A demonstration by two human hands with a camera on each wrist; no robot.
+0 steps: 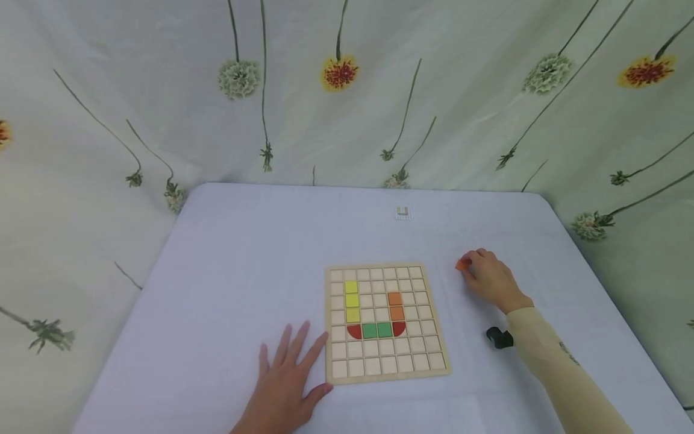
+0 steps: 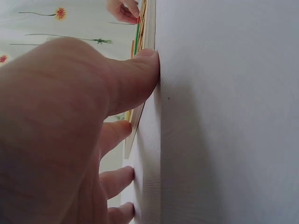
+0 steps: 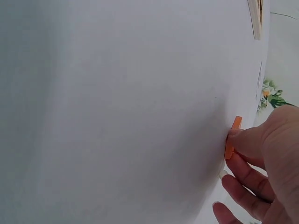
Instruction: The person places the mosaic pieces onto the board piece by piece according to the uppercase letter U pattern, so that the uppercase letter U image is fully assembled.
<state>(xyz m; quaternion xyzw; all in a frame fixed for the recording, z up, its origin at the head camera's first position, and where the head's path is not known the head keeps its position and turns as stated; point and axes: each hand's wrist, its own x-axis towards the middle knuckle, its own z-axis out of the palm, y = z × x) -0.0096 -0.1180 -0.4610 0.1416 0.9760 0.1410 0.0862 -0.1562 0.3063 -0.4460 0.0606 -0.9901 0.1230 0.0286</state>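
Observation:
A wooden grid board (image 1: 388,381) lies on the table with coloured tiles in some of its cells. Yellow tiles (image 1: 352,300) form a column at the left, two green tiles (image 1: 376,330) lie between two red rounded pieces (image 1: 354,331), and two orange tiles (image 1: 396,306) stand in a column at the right. My left hand (image 1: 290,386) has its fingers spread, thumb and index fingertip touching the board's left edge. To the right of the board, my right hand (image 1: 490,278) pinches an orange tile (image 3: 232,140) between thumb and fingers.
A small card (image 1: 403,213) with a printed grid pattern lies toward the table's back. Near the right sleeve is a small black object (image 1: 499,337), its kind unclear. A floral curtain (image 1: 303,108) hangs behind the white-covered table (image 1: 244,253).

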